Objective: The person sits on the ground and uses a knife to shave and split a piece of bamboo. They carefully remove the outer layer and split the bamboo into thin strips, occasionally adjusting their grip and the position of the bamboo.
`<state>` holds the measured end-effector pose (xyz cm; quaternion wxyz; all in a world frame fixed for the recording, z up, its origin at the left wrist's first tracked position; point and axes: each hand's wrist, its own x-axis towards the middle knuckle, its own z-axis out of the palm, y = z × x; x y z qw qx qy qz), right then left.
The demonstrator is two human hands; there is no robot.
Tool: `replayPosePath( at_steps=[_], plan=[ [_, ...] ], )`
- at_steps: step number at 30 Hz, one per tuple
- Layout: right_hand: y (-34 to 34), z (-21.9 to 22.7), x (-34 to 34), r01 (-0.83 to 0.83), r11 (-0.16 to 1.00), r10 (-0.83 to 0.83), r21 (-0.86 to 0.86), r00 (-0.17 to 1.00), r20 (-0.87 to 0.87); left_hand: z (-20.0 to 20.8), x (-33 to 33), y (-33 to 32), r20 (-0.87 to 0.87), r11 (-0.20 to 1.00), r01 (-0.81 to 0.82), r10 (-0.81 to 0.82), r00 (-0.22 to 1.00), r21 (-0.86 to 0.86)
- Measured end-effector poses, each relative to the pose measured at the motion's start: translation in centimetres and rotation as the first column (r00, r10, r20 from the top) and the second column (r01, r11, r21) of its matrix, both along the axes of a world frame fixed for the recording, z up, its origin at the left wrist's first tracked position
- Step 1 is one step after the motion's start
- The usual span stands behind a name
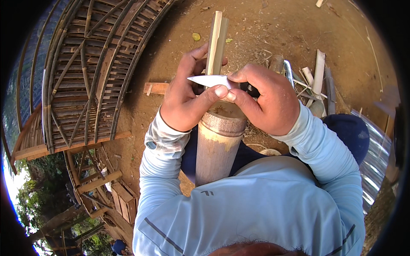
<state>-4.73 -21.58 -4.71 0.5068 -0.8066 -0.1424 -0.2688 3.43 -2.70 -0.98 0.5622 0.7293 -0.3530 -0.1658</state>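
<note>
My left hand (181, 100) is closed around a split bamboo strip (215, 47), whose pale cut edge points away from me. Its thumb presses on the blade of a knife (208, 80) lying across the strip, tip to the left. My right hand (273, 100) grips the knife, fingers curled round a dark handle that is mostly hidden, with the thumb and forefinger close to the blade. Below both hands a thick bamboo section (217, 149) stands between my legs, its ringed upper end close under the strip. Whether the strip touches that section, I cannot tell.
Brown dirt ground (265, 25) spreads ahead, with scattered shavings. Split bamboo offcuts (318, 77) lie to the right, near a shiny corrugated metal sheet (373, 166). A slatted bamboo structure (100, 64) stands at the left. Behind my left hand lies a wooden piece (156, 88).
</note>
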Motion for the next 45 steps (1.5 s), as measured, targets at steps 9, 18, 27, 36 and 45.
replayPosePath(
  at_steps=[9, 18, 27, 36, 45],
  plan=[
    [-0.3, 0.1, 0.3, 0.023, 0.999, -0.022, -0.029, 0.999, 0.037, 0.5, 0.0, -0.2, -0.014, 0.998, -0.033, 0.034, 0.999, 0.051],
    [-0.7, 0.3, 0.6, 0.044, 0.998, -0.042, -0.054, 0.999, 0.035, 1.6, 1.7, 0.1, -0.058, 0.967, 0.034, -0.020, 0.998, 0.252],
    [-0.3, 0.0, 0.7, 0.047, 0.999, -0.046, -0.016, 0.997, 0.056, -1.2, 8.5, -2.5, 0.335, 0.910, 0.411, -0.369, 0.867, -0.062],
    [-0.8, -0.1, 1.0, 0.060, 0.997, -0.056, -0.056, 0.996, 0.069, -0.4, 7.9, -3.1, 0.094, 0.921, 0.369, -0.360, 0.928, -0.122],
    [-0.9, -0.6, 0.5, 0.106, 0.989, -0.094, -0.106, 0.989, 0.113, -0.5, 7.4, -3.2, 0.079, 0.907, 0.403, -0.396, 0.915, -0.124]
  ],
)
